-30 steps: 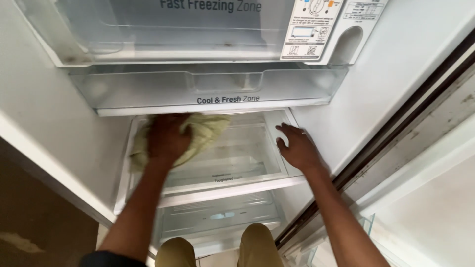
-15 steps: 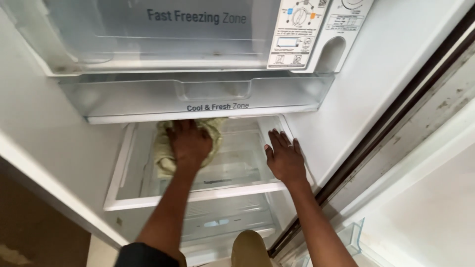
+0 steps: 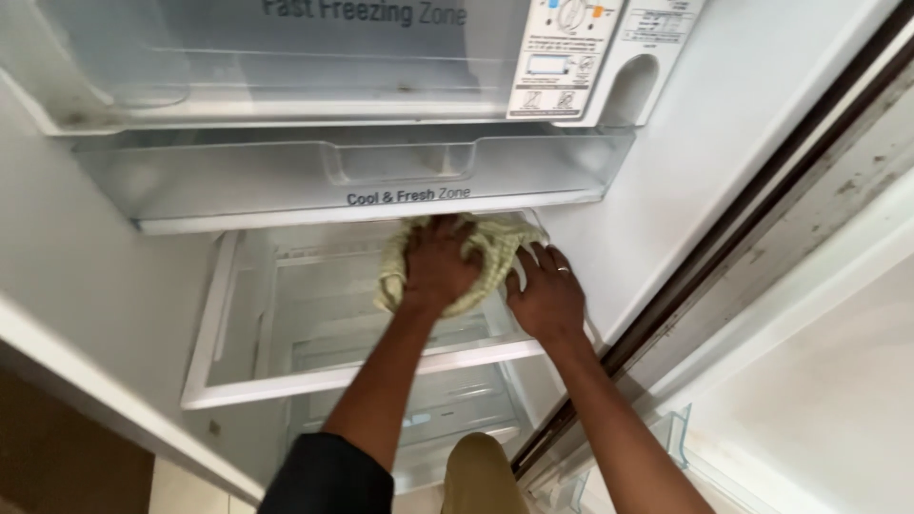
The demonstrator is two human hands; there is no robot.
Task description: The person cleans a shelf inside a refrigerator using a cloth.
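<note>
On fridge shelf (image 3: pixel 381 371), left hand (image 3: pixel 440 271) pressing cloth (image 3: pixel 486 249)

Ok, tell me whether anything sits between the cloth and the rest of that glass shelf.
Nothing visible does. The left hand presses the cloth at the glass shelf's right rear; the right hand rests beside it.

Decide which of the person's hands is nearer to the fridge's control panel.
Right. The right hand rests on the glass shelf, below the control panel; the left hand, pressing the cloth, is further left.
</note>
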